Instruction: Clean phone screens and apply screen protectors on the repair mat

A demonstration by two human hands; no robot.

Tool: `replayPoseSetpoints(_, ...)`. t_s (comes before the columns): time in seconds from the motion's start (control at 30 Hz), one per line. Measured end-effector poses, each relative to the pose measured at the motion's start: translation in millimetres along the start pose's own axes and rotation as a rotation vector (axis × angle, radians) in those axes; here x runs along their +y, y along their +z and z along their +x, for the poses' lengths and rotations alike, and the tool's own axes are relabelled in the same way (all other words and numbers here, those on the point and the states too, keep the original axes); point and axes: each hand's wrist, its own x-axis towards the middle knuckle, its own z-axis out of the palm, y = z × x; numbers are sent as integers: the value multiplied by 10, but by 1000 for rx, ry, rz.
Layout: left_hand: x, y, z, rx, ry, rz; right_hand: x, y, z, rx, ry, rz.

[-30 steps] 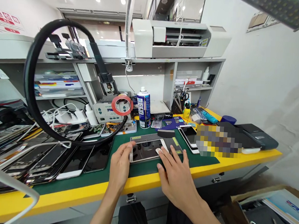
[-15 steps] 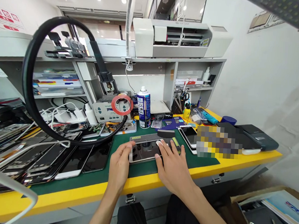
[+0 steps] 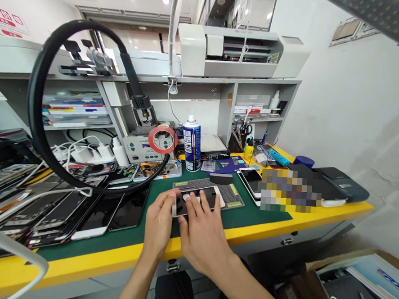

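Pressing a phone point(image 3: 201, 198) flat on a perforated mat point(image 3: 232, 193) at the near middle of the green-and-yellow surface point(image 3: 112, 252).

Left hand point(image 3: 158, 219) lies open, thumb and fingertips steadying the phone's left end; right hand point(image 3: 199, 228) is spread flat, fingertips resting on the dark glass, pinching nothing. A second phone point(image 3: 251, 180) lies just right of the mat, a spray can point(image 3: 192, 143) and red tape roll point(image 3: 162, 139) stand farther back, and stacked screens point(image 3: 47, 208) crowd the left. Judged risks: uneven fingertip pressure could crack or smear the glass; a sideways push could slide the phone off the mat toward the near yellow edge.
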Motion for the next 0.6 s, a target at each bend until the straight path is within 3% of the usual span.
replayPoseSetpoints(0.27,13,-2,-6,21,-14,31,-153,-13,-17,-48,-67,112)
replayPoseSetpoints(0.6,-95,-26,35,-12,-22,-4,231,-33,-41,-8,44,-9)
